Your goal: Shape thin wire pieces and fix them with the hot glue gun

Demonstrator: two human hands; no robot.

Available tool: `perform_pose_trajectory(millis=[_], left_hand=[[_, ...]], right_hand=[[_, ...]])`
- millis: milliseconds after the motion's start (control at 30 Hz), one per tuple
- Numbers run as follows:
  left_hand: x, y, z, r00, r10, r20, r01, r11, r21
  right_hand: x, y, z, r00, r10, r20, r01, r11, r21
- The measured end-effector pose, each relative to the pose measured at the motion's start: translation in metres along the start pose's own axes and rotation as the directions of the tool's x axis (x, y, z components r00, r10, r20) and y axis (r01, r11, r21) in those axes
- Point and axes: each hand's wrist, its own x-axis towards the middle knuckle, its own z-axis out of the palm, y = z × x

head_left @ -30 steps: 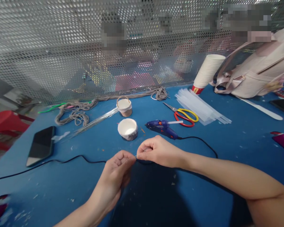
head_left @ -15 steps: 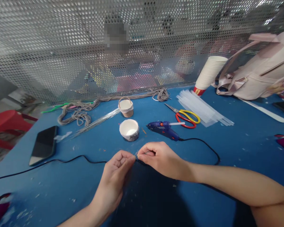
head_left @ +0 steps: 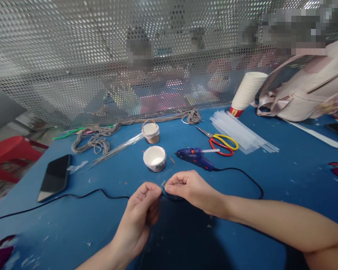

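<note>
The left hand (head_left: 141,206) and right hand (head_left: 190,189) pinched a thin, indistinct strand (head_left: 163,184) between them, above the blue tabletop (head_left: 81,225), toward its near edge. A glue gun (head_left: 195,156) lay beyond, nearer the far edge.

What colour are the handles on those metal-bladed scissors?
The metal-bladed scissors have one yellow handle and one red handle, clearest in the head view.

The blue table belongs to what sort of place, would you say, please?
Probably a craft workspace: a glue gun, red-and-yellow-handled scissors and bundled cord lie on the blue table.
</note>
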Motion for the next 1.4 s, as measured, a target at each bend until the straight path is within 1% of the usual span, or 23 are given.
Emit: perform_pose_trajectory(millis=[67, 167, 300, 367, 400, 500, 600, 700, 833, 1033, 1233, 1333, 1400], left_hand=[[0.001, -0.001, 0.0, 0.999, 0.051, -0.017, -0.05, 0.998, 0.046], [0.001, -0.003, -0.001, 0.988, 0.15, -0.038, -0.142, 0.976, 0.163], [0.0, -0.004, -0.002, 0.954, 0.297, -0.041, -0.262, 0.891, 0.37], [-0.001, -0.004, -0.003, 0.941, 0.336, -0.041, -0.29, 0.862, 0.416], [-0.001, -0.005, -0.004, 0.941, 0.336, -0.041, -0.29, 0.864, 0.41], [-0.001, -0.007, -0.006, 0.957, 0.288, -0.043, -0.26, 0.911, 0.32], [-0.001, -0.008, -0.006, 0.973, 0.228, -0.039, -0.216, 0.956, 0.2], [-0.002, -0.005, -0.004, 0.985, 0.171, -0.032, -0.167, 0.98, 0.105], [-0.003, -0.002, 0.0, 0.997, 0.071, 0.005, -0.072, 0.997, 0.014], [-0.001, 0.0, 0.0, 0.995, -0.06, 0.077, 0.065, 0.995, -0.073], [0.006, -0.003, -0.005, 0.974, -0.162, 0.161, 0.185, 0.973, -0.141], [0.008, -0.002, -0.006, 0.971, -0.178, 0.16, 0.201, 0.969, -0.145], [0.007, 0.0, -0.005, 0.978, -0.162, 0.13, 0.179, 0.975, -0.133]], right_hand=[[-0.002, -0.001, 0.0, 1.0, 0.008, 0.0, -0.008, 1.0, 0.014], [-0.005, -0.006, 0.001, 1.0, 0.023, 0.003, -0.023, 1.0, 0.021], [-0.009, -0.011, 0.003, 1.0, 0.002, 0.006, -0.001, 1.0, -0.029], [-0.01, -0.011, 0.004, 1.0, -0.016, 0.002, 0.016, 0.998, -0.056], [-0.01, -0.011, 0.005, 1.0, -0.024, -0.004, 0.024, 0.998, -0.066], [-0.011, -0.01, 0.005, 0.999, -0.038, -0.026, 0.036, 0.997, -0.074], [-0.01, -0.008, 0.005, 0.999, -0.012, -0.031, 0.01, 0.999, -0.052], [-0.008, -0.006, 0.004, 0.999, 0.017, -0.031, -0.017, 1.0, 0.004], [-0.004, -0.001, 0.005, 1.0, 0.004, -0.023, -0.002, 0.998, 0.062], [0.0, 0.005, 0.005, 0.999, -0.01, -0.036, 0.013, 0.996, 0.089], [0.003, 0.005, 0.004, 0.999, -0.028, -0.037, 0.032, 0.995, 0.093], [0.005, 0.006, 0.003, 0.998, -0.051, -0.039, 0.054, 0.995, 0.081], [0.006, 0.006, 0.003, 0.996, -0.075, -0.05, 0.078, 0.995, 0.058]])
